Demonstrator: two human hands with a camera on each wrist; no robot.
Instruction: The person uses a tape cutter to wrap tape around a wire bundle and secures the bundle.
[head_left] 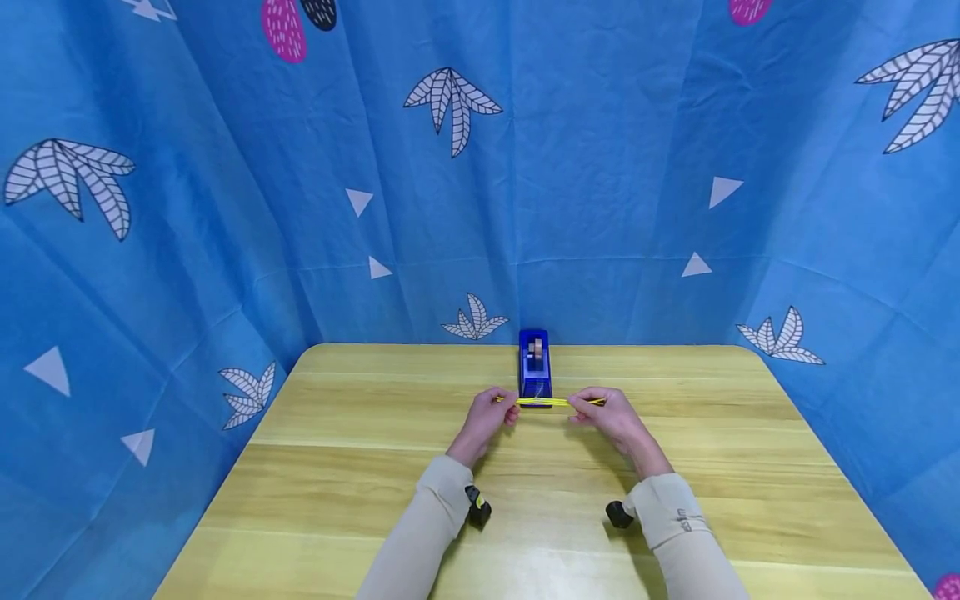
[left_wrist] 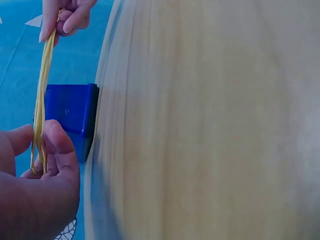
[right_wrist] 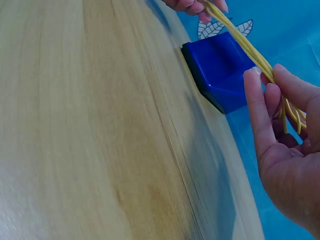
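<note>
A bundle of thin yellow cords [head_left: 555,402] is stretched level between the two hands, above the table. My left hand [head_left: 483,423] pinches one end between thumb and fingers. The other end is pinched by my right hand [head_left: 617,419], and loose loops of the yellow cords [right_wrist: 245,46] hang past its fingers in the right wrist view. Just behind the bundle stands a blue tape dispenser [head_left: 534,367] with a roll of tape in it; the cords cross in front of its near end.
The light wood table [head_left: 360,467] spreads out on both sides of the arms. A blue patterned curtain [head_left: 600,167] hangs along the table's back and sides. Small black wrist cameras sit at both cuffs.
</note>
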